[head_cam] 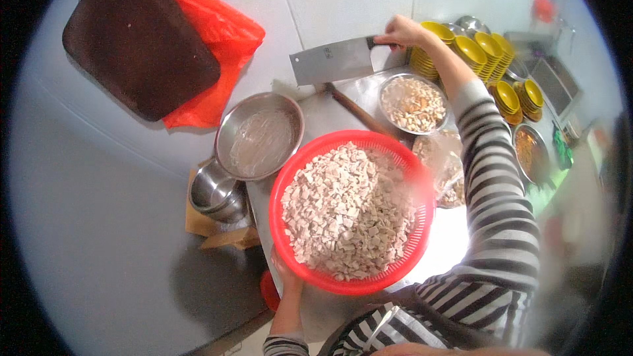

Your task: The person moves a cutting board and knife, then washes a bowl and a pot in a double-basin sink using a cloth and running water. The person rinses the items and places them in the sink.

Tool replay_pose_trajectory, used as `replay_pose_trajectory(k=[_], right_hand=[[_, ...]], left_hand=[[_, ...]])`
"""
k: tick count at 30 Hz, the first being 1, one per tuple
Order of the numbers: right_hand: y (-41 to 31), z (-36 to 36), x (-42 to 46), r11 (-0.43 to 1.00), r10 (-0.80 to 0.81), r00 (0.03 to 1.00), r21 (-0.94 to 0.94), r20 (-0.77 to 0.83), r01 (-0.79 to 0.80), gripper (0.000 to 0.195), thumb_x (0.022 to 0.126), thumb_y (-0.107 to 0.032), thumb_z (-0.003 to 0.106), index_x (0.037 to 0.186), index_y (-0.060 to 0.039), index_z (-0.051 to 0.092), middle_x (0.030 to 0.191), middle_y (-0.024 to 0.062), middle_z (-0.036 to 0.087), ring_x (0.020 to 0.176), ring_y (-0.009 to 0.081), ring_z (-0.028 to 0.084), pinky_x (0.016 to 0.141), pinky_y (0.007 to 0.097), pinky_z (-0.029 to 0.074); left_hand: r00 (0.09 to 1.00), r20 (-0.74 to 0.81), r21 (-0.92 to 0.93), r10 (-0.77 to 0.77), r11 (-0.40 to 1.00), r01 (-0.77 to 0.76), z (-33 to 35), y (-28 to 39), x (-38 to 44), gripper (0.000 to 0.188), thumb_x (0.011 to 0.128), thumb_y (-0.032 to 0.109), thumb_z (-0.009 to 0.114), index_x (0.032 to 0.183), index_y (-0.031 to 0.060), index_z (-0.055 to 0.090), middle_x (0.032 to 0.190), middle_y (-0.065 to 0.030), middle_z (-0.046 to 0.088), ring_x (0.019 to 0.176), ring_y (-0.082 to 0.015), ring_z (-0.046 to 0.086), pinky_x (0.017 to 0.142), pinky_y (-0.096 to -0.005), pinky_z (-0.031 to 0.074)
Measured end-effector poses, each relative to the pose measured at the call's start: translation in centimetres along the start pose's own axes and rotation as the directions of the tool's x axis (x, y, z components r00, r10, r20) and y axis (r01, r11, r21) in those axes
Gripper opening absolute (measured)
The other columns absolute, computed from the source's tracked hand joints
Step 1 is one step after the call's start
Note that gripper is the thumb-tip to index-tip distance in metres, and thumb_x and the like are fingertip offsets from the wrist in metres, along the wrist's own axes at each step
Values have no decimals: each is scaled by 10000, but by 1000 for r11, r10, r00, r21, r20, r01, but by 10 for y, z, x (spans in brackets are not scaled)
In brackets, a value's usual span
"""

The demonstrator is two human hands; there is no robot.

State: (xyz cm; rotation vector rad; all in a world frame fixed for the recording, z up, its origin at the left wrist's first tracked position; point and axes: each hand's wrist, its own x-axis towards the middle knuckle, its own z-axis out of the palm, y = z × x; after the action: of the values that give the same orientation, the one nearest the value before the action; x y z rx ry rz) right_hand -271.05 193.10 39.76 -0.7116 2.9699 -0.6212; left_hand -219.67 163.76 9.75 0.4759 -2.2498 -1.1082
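My right hand (403, 31) grips the black handle of a wide steel cleaver (334, 63). The blade lies almost level in front of the pale wall, above the back of the counter. My left hand (287, 267) holds the lower left side of a red plastic colander basket (279, 222), its fingers partly hidden beneath the rim. Small pale chopped pieces (341, 207) of food heap up inside the basket; what they are I cannot tell. Behind the basket a wooden rod (358, 110) slants across the metal counter, partly covered by the rim.
Left stand a steel bowl with clear liquid (267, 138) and stacked steel bowls (212, 190). A bowl of chopped food (413, 104) and a clear plastic bag (450, 178) sit right, near stacked yellow bowls (470, 52). A dark board (138, 39) hangs over a red bag (222, 44).
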Motion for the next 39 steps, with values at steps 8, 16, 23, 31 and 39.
replay_pose_trajectory(k=[8, 16, 23, 31, 39], right_hand=[[66, 3, -170, 813, 181, 976, 577, -123, -78, 387, 812, -386, 676, 740, -5, 676, 611, 9, 587, 522, 64, 495, 474, 223, 382], [50, -5, -298, 636, 217, 966, 772, -142, -30, 374, 828, -365, 661, 772, 5, 656, 626, 52, 618, 491, 79, 514, 435, 206, 371], [40, -11, -339, 646, 255, 955, 761, -151, -52, 367, 820, -358, 671, 784, 8, 656, 633, 64, 623, 502, 89, 525, 449, 210, 385], [-22, -20, -224, 973, 28, 907, -196, -420, -120, 282, 697, -324, 687, 782, -55, 687, 717, 142, 651, 678, 275, 647, 625, 381, 505], [-76, 37, -32, 820, -329, 934, -532, -137, 211, 124, 689, -179, 652, 720, -59, 660, 731, 134, 648, 746, 319, 637, 618, 412, 491]], left_hand=[[988, 83, -2, 132, 991, -133, -9, 32, 6, 561, 677, 312, 697, 1132, 20, 547, 1115, -195, 536, 1061, -375, 473, 898, -480, 354], [974, 163, 282, 160, 938, -202, -11, 10, -4, 667, 630, 396, 719, 1159, 38, 527, 1159, -189, 511, 1113, -374, 418, 930, -493, 319], [991, 124, 155, 41, 986, -60, -7, 14, -4, 645, 685, 395, 683, 1201, 49, 509, 1211, -189, 490, 1154, -369, 395, 961, -488, 304], [982, 170, 319, 87, 937, -138, -6, 5, -1, 597, 717, 343, 663, 1203, 35, 503, 1226, -194, 483, 1178, -366, 387, 992, -467, 298], [977, 206, 232, -52, 973, 3, -13, 42, 8, 615, 657, 325, 701, 1165, 29, 519, 1182, -195, 500, 1149, -368, 413, 966, -454, 332]])
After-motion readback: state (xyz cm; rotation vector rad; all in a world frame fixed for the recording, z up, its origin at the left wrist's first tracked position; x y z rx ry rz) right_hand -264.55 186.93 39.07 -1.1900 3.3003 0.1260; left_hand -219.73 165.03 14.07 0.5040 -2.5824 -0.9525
